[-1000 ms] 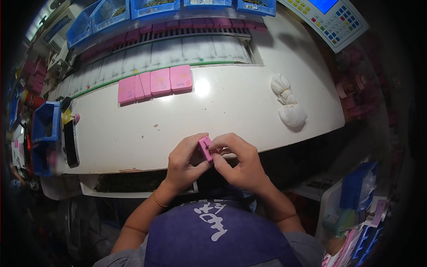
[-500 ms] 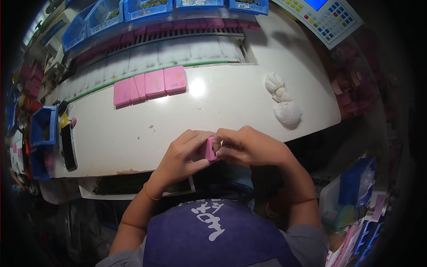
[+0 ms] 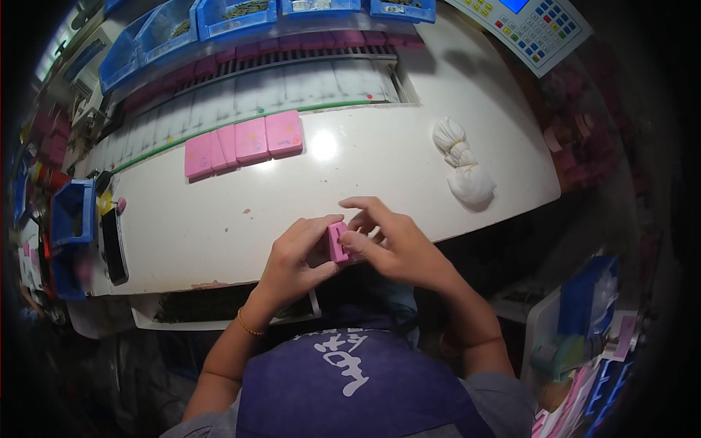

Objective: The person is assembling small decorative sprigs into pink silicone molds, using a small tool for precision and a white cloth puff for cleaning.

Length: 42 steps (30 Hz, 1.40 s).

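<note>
At the front edge of the table, my left hand is closed around a small pink box, fingers at its far end and thumb at its near end. The box is tilted, and its narrow top face shows a dark slit. My right hand is at the box's right side. Its thumb touches the slit side, while the index finger stretches out above and the other fingers are partly curled. Farther back, several flat pink boxes lie in a row by the green strip.
A knotted white cloth bundle lies to the right. Blue bins holding dried plant pieces line the back, behind a slatted tray. A keypad device stands at the far right. Below the table edge is an open drawer.
My right hand's fingers have spread from a pinch, and its thumb has moved onto the box. The box has turned a little, so its slit side now shows more.
</note>
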{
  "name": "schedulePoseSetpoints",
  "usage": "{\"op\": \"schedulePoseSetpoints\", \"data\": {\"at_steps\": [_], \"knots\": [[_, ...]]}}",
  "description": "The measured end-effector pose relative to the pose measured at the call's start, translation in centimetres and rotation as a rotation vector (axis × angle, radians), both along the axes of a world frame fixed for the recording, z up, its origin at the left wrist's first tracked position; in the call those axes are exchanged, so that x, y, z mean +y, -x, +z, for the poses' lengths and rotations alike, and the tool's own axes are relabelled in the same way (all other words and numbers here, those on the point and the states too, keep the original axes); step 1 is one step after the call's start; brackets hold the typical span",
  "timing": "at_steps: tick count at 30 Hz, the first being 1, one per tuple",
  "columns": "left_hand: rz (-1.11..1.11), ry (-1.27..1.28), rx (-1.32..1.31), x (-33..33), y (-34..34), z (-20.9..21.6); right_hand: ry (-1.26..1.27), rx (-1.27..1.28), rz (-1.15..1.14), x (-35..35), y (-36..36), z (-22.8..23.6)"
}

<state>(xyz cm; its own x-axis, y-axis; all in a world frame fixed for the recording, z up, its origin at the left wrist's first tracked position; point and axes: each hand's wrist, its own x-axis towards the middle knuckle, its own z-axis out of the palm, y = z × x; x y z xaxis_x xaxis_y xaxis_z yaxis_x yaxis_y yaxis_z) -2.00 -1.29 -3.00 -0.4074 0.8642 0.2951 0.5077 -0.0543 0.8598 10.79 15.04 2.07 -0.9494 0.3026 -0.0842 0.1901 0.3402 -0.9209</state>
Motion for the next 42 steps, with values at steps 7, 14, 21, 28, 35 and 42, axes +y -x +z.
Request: {"op": "schedulePoseSetpoints", "data": {"at_steps": [7, 14, 21, 28, 35, 42], "knots": [[0.043, 0.062, 0.137, -0.6, -0.4, -0.6, -0.1, 0.049, 0.117, -1.4, 1.4, -1.1], [0.07, 0.071, 0.164, -0.9, -0.3, -0.5, -0.021, 0.019, 0.077, -1.6, 1.3, -1.3], [0.155, 0.137, 0.153, -1.2, -1.1, -0.3, 0.141, -0.019, 0.174, -1.1, 0.4, -1.8], [0.089, 0.092, -0.302, -1.6, -0.9, -1.1, 0.201, 0.106, 0.104, -1.9, -0.2, -3.2], [-0.023, 0.071, -0.599, -1.7, 0.1, -0.7, 0.187, 0.201, 0.089, -1.9, -0.8, -2.9], [-0.028, -0.029, -0.814, -1.7, 0.1, -0.5, 0.348, 0.172, 0.025, -1.9, -1.8, -1.4]]}}
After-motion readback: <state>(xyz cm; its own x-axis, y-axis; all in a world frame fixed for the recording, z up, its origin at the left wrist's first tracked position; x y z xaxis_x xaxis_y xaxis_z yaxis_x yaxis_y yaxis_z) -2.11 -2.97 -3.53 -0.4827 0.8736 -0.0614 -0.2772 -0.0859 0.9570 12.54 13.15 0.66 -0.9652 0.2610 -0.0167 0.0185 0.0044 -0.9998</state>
